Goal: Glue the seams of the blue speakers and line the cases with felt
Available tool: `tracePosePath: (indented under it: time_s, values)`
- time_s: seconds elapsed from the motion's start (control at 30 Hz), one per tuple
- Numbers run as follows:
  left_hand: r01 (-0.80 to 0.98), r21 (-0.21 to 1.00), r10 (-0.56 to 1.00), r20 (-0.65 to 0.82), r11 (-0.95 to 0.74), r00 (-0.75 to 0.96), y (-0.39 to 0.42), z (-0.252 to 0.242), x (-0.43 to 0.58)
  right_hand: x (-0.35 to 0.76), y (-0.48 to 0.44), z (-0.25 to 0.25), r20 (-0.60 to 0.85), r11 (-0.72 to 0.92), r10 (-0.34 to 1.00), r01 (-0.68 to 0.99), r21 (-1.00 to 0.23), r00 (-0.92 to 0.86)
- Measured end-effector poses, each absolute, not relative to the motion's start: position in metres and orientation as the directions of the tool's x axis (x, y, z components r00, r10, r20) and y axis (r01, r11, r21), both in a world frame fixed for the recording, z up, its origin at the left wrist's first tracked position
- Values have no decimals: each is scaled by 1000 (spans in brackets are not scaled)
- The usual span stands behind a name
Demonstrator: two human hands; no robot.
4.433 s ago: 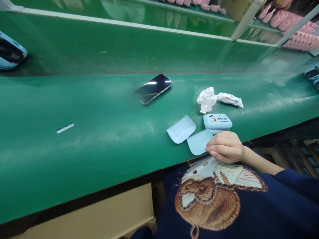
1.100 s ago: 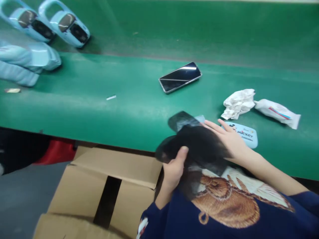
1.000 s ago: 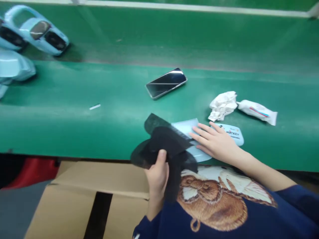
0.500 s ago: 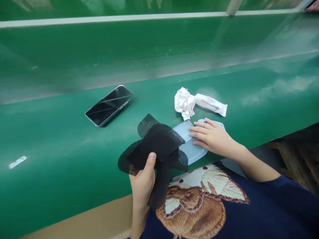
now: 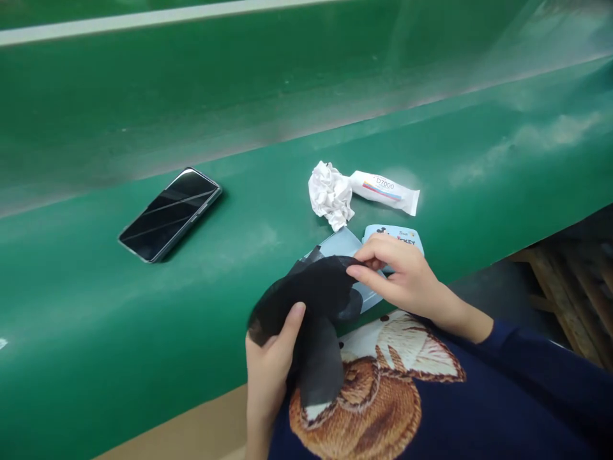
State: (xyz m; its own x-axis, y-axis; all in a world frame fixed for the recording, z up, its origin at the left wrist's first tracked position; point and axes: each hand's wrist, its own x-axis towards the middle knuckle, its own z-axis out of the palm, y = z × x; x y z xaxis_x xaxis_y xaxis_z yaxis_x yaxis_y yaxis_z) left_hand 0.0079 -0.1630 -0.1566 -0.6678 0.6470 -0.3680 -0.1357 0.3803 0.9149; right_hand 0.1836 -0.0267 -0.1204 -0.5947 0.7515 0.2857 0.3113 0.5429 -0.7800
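Note:
My left hand (image 5: 274, 358) is closed around a piece of thin black fabric (image 5: 311, 287) with several rounded flaps, its thumb lying on top. At the fabric's right edge, my right hand (image 5: 402, 275) pinches one flap between thumb and fingers. Behind and under the fabric is an open light blue case (image 5: 342, 241), partly hidden by the cloth and my right hand. Its lid (image 5: 393, 231), with a cartoon mouse print, shows beyond my right fingers. My left fingers are hidden beneath the fabric.
On the green work surface (image 5: 215, 319), a black smartphone (image 5: 170, 214) lies at the left. A crumpled white paper (image 5: 330, 195) touches or nearly touches a white glue tube (image 5: 385, 191) marked D7000. A raised green ledge (image 5: 191, 96) runs along the back.
My right hand has lifted off the blue case and moved onto the black fabric, pinching its right flap. The fabric is turned differently. The view has shifted slightly.

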Motion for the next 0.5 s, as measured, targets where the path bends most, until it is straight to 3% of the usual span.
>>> tracePosePath:
  time_s: [0.17,0.3,0.4,0.5]
  values:
    - [-241,882,556,-448,406,-700,-164,-156,7,184,-29,-125,318,490,808,265,-831,-496]
    - [-251,926,405,-352,281,-844,-158,-160,-6,200,-15,-118,318,457,855,304,-836,-409]
    - [-320,939,455,-340,122,-823,-153,-168,-21,215,8,-106,304,559,768,358,-747,-564]
    - [-440,897,536,-392,43,-748,-151,-175,-31,218,28,-92,223,748,524,320,-581,-822]
